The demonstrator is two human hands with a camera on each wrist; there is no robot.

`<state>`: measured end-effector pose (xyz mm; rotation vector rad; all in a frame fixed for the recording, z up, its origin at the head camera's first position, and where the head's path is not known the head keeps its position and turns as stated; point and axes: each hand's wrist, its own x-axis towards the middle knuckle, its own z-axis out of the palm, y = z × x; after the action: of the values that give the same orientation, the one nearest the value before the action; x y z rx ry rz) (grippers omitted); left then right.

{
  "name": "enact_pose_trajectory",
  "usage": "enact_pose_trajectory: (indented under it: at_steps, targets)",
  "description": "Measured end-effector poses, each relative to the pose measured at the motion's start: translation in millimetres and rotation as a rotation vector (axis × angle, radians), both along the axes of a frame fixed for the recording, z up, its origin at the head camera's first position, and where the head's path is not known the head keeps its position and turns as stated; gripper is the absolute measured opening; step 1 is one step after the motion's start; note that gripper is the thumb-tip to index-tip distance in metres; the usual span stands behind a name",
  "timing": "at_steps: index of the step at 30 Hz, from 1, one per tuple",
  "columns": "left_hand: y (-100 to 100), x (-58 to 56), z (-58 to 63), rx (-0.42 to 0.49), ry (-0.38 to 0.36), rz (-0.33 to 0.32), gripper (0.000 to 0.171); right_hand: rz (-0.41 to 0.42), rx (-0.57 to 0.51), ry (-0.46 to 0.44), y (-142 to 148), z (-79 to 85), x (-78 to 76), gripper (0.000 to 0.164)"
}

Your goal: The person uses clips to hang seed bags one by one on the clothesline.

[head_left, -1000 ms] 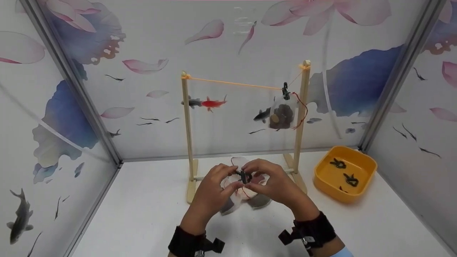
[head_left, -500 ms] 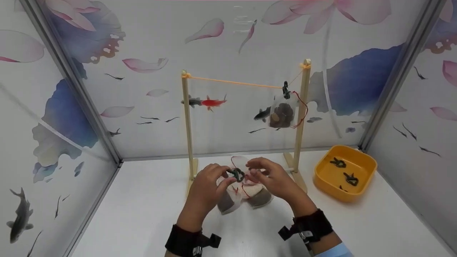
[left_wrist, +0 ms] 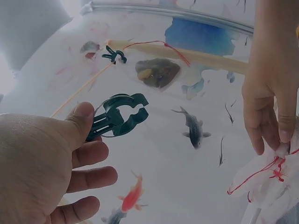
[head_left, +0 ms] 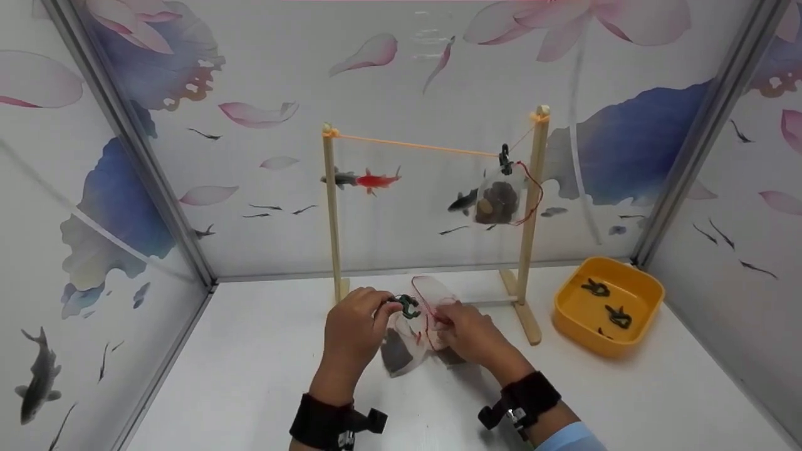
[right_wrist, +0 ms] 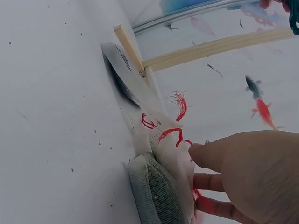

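Observation:
Between thumb and forefinger, my left hand (head_left: 357, 322) pinches a dark green plastic clip (left_wrist: 122, 112), held in the air with its curved jaws pointing away. The other left fingers are spread loose in the left wrist view. My right hand (head_left: 470, 329) has its fingertips on the white mesh of a drawstring bag (head_left: 433, 291) with red cord, appearing to pinch it near the top. Dark contents fill the bottoms of the mesh bags (right_wrist: 159, 191) on the table, one bag (head_left: 398, 352) lying nearer the left hand. The right hand partly hides the pile.
A wooden frame post (head_left: 531, 213) and another post (head_left: 332, 219) carry an orange string (head_left: 413, 145). From its right part hangs a filled mesh bag (head_left: 498, 202), held by a green clip (head_left: 505, 160). A yellow basket (head_left: 564, 318) at right holds several clips (head_left: 619, 316).
Both hands were together at the clip; my right hand let go, then moved down onto the mesh bag. The left hand kept the clip and shifted slightly left.

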<state>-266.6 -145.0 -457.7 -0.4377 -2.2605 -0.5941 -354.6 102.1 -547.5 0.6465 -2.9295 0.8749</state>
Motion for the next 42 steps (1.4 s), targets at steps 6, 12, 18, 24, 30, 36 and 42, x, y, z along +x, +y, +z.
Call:
enact_pose_trajectory:
  at_steps: [6,12,18,24,30,36,42]
  targets:
    - [1,-0.3,-1.2,-0.004,-0.012,0.008,0.023,-0.074,0.155,0.056,1,-2.1,0.9,0.034]
    - [3,1.3,1.7,-0.003,-0.015,0.002,0.023,-0.146,0.114,0.029,7,-5.0,-4.7,0.028]
    - [4,1.0,1.0,-0.017,-0.019,0.009,0.021,-0.202,0.041,-0.061,14,-9.1,-10.6,0.041]
    - [4,0.6,0.1,-0.024,-0.015,0.015,0.023,-0.216,-0.013,-0.149,18,-12.8,-14.9,0.044]
    - [4,1.1,-0.2,-0.033,-0.015,0.021,0.023,-0.228,-0.12,-0.182,25,-12.4,-18.0,0.024]
    - [4,0.3,-1.1,-0.04,0.004,0.019,0.024,-0.217,-0.184,-0.188,34,1.2,-20.2,0.026]
    - [5,-3.1,-3.1,-0.026,0.032,0.008,0.021,-0.222,-0.269,-0.072,40,29.3,-17.4,0.008]
